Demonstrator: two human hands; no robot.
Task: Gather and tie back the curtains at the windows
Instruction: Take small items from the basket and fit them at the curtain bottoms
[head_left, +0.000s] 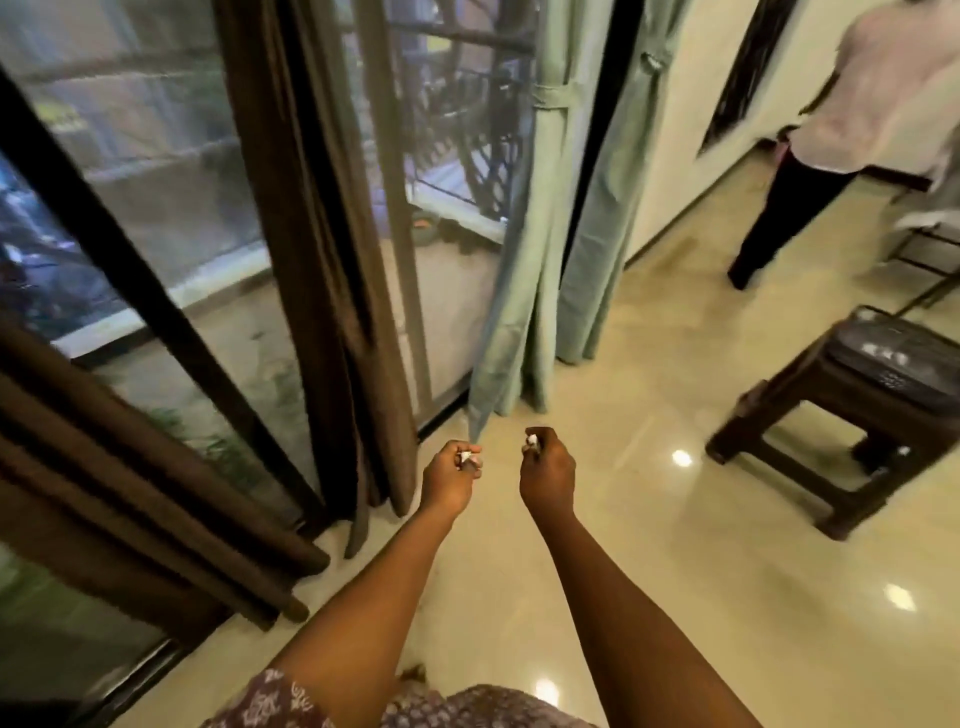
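A green curtain (524, 291) hangs at the glass door, gathered high up by a green tieback (553, 97). Its lower corner stretches down to my left hand (449, 480), whose curled fingers pinch that corner together with something small and white. My right hand (546, 475) is a little to the right, apart from the fabric, with its fingers curled round a small white thing (531, 441). A second green panel (597, 218) hangs beside the wall. A brown curtain (332, 249) hangs loose left of my hands, and another brown curtain (119, 483) crosses the lower left.
A dark wooden stool (831, 431) with a black object on it stands to the right on the glossy floor (649, 519). A person (852, 135) in a pink top and black trousers stands at the far right. The glass doors (156, 171) fill the left.
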